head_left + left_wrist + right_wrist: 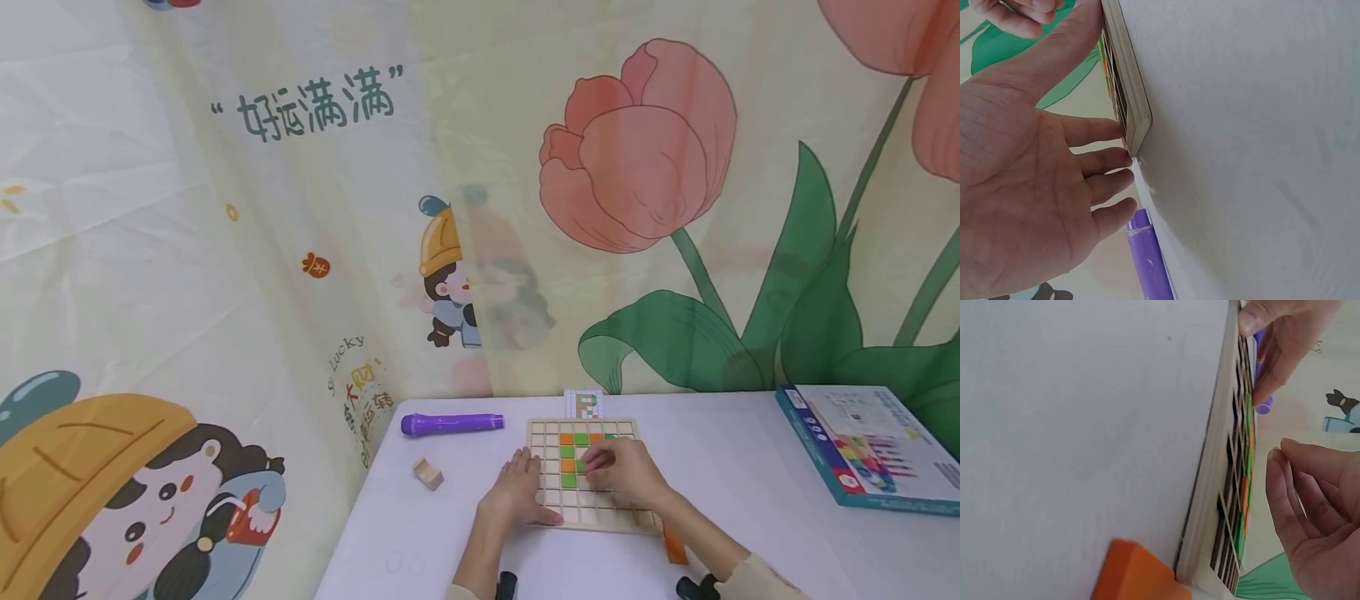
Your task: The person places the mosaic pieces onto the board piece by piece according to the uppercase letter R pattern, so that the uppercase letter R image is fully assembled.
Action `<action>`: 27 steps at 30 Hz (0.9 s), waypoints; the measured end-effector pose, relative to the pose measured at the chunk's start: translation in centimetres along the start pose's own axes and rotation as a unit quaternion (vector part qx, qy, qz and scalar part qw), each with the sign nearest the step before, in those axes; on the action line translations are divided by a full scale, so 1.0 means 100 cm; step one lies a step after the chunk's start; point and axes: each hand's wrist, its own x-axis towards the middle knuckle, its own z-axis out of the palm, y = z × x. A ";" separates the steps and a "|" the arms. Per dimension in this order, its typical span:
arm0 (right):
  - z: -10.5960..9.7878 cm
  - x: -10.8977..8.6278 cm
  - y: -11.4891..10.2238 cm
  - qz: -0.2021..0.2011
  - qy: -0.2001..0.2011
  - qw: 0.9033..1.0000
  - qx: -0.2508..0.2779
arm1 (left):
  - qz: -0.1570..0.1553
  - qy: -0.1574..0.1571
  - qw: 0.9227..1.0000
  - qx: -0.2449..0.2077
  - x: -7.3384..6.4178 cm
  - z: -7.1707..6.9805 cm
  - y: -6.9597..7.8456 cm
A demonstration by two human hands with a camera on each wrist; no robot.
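A wooden grid board [551, 517] lies on the white table, with several orange and green square tiles [567, 481] in its cells. My left hand [513, 490] rests along the board's left side, fingers extended and thumb near the front edge; in the left wrist view its fingertips touch the board's rim [1140, 119]. Over the right part of the grid is my right hand [626, 471], fingers bent. In the right wrist view the right hand's [1316, 506] thumb and index fingertips meet above the tiles, and no piece shows between them.
Behind the board stands a small card [583, 404] with a coloured grid pattern. A purple tube [452, 424] and a small wooden block [428, 473] lie to the left. An orange piece [673, 546] is by the front right corner. A flat box [873, 450] lies far right.
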 end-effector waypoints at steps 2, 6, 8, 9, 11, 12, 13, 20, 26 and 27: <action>-0.005 -0.002 -0.001 0.008 0.006 1.000 0.006 | -0.001 -0.001 1.000 -0.007 0.000 -0.001 0.000; -0.014 -0.004 -0.004 0.020 0.018 1.000 0.004 | -0.004 0.003 1.000 -0.011 -0.001 -0.005 0.000; -0.019 -0.006 -0.004 0.025 0.022 0.999 0.000 | -0.004 0.008 1.000 -0.009 -0.001 -0.006 0.000; -0.022 -0.006 -0.004 0.025 0.022 0.999 -0.003 | -0.003 0.010 1.000 -0.008 -0.001 -0.006 0.000; -0.027 -0.009 -0.003 0.023 0.024 0.999 -0.005 | 0.000 0.015 1.000 -0.006 0.000 -0.007 0.000; -0.030 -0.010 -0.002 0.022 0.024 0.999 -0.008 | 0.001 0.017 1.000 -0.007 0.000 -0.007 0.000; -0.033 -0.011 -0.001 0.019 0.023 1.000 -0.010 | 0.002 0.018 1.000 -0.008 0.000 -0.008 0.000; -0.048 -0.026 0.014 0.034 0.022 0.999 -0.029 | -0.003 0.011 1.000 -0.018 0.001 -0.006 0.002; -0.058 -0.045 0.027 0.065 0.020 0.997 -0.030 | -0.007 0.003 1.000 -0.017 0.001 -0.002 0.002; -0.059 -0.048 0.029 0.071 0.019 0.997 -0.031 | -0.006 0.003 1.000 -0.018 0.001 -0.001 0.003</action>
